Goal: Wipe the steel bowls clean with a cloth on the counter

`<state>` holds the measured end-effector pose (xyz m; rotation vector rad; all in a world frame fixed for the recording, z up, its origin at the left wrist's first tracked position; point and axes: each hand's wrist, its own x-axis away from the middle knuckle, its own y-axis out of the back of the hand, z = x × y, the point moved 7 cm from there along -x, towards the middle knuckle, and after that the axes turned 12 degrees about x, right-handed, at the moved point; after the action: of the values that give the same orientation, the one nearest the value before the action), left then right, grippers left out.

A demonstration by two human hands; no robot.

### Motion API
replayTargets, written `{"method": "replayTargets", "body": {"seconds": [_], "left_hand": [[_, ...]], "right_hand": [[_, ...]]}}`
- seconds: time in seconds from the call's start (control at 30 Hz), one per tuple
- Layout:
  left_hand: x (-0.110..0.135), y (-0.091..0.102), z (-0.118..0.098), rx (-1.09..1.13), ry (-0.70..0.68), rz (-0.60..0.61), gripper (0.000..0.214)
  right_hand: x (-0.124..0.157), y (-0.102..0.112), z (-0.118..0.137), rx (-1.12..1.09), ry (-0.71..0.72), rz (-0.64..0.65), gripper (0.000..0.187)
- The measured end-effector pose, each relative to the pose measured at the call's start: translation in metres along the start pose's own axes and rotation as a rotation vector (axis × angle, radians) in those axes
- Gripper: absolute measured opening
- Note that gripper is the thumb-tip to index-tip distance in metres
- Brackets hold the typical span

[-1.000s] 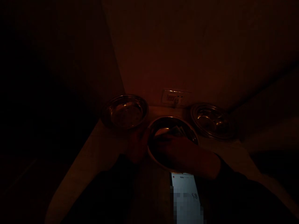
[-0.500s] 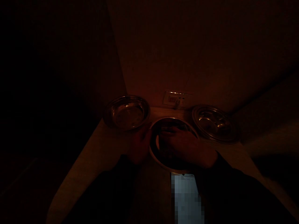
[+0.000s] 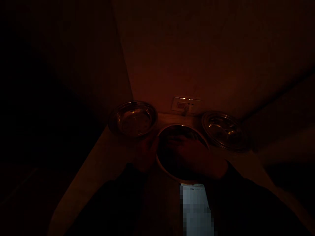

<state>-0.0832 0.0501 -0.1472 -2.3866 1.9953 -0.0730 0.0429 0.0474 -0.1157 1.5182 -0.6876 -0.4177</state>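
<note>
The scene is very dark. A round metal bowl [image 3: 164,165] sits on the counter straight ahead. My left hand [image 3: 145,154] grips its left rim. My right hand [image 3: 197,157] reaches inside the bowl, fingers curled toward the far side; whether it holds anything is too dark to tell. Both arms wear dark sleeves.
A steel plate [image 3: 134,118] stands at the back left and another steel dish [image 3: 225,129] at the back right. A wall socket [image 3: 185,105] sits on the wall behind. A lit phone screen [image 3: 195,209] lies near me. The counter edge [image 3: 81,183] drops off on the left.
My right hand has shifted slightly inside the bowl, fingers moving toward the far side. The pale strip of the bowl's inside seen half a second ago is now covered. My left hand stayed put.
</note>
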Motion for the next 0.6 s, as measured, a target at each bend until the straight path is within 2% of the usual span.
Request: {"method": "replayTargets", "body": {"seconds": [0.1, 0.3, 0.37, 0.5, 0.6], "left_hand": [[0.0001, -0.0007, -0.0014, 0.002, -0.003, 0.001, 0.036], [0.0003, 0.0028, 0.0025, 0.087, 0.028, -0.056, 0.043], [0.0008, 0.0023, 0.0050, 0.109, 0.032, -0.041, 0.044], [0.0015, 0.0005, 0.0057, 0.108, 0.004, -0.016, 0.044], [0.0015, 0.0033, 0.0066, 0.094, 0.037, -0.064, 0.040]], "right_hand": [[-0.0010, -0.0005, -0.0080, 0.044, -0.052, 0.022, 0.036], [-0.0002, -0.0022, -0.0109, 0.094, -0.074, 0.021, 0.039], [0.0001, -0.0024, -0.0118, 0.076, -0.075, 0.014, 0.039], [0.0005, -0.0010, -0.0135, 0.026, -0.038, 0.004, 0.036], [0.0026, 0.0004, -0.0097, -0.031, 0.040, 0.022, 0.031]]}}
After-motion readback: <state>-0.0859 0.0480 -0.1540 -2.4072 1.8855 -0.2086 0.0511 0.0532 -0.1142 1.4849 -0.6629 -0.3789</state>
